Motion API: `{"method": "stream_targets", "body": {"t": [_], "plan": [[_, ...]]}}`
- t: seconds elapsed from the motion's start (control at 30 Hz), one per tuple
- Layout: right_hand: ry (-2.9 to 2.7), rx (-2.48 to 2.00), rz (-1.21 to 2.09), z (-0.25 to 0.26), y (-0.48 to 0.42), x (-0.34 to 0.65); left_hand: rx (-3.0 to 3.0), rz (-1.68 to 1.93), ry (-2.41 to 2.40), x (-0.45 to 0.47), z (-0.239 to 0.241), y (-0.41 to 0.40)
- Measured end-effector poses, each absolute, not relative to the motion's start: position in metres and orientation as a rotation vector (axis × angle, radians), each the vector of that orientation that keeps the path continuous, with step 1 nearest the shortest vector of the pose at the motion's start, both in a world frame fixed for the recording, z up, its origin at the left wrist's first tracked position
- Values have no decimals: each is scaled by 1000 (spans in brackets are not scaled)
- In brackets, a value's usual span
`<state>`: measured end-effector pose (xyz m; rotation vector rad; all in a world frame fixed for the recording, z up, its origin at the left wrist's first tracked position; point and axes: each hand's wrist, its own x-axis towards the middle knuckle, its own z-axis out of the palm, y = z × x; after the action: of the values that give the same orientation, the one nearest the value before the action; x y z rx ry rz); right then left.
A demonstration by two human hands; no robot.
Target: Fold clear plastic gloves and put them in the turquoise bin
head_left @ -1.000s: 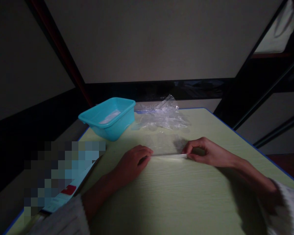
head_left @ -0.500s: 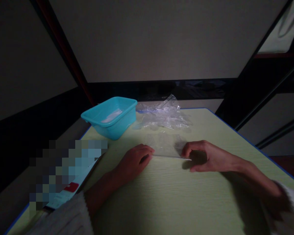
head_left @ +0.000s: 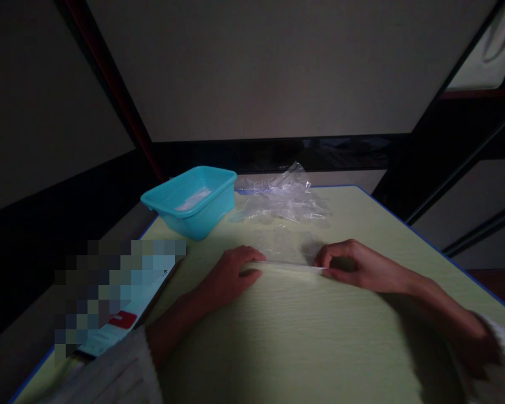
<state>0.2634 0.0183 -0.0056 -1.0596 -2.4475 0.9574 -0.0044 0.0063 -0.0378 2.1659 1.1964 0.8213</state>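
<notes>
A small clear plastic bag (head_left: 284, 252) lies flat on the pale green table (head_left: 303, 342) in dim light. My left hand (head_left: 229, 275) pinches the left end of the bag's near edge. My right hand (head_left: 353, 265) pinches the right end of that same edge, fingers curled. The near edge runs as a thin pale strip between my two hands. Both of my forearms rest on the table in light knitted sleeves.
A turquoise plastic tub (head_left: 191, 201) with something pale inside stands at the back left. A heap of clear plastic bags (head_left: 284, 202) lies beside it at the table's far edge. A flat printed pack (head_left: 120, 320) lies at the left edge. Dark frame bars stand behind.
My right hand lifted and opened half a second ago, and now it is down again, pinched on the bag's right end. My left hand stayed in place.
</notes>
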Motion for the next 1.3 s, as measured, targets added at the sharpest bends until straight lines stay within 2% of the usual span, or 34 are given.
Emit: {"method": "stream_targets", "body": {"t": [0.4,0.57,0.93,1.07,1.3], "plan": [[-2055,-1035,881,-1,16,259,1914,1113,1281,-3,-27,9],[-1814,-987,974,1,12,254,1807,1185,1242,-3,-22,5],[-1646,-871,1274,25,-11,249,1333,970,943,-2,19,-15],[-1537,-889,1488,18,-7,246,1207,916,1002,-4,12,-11],[-1334,-1168,1631,-11,13,235,1144,810,1322,-2,-15,6]]}}
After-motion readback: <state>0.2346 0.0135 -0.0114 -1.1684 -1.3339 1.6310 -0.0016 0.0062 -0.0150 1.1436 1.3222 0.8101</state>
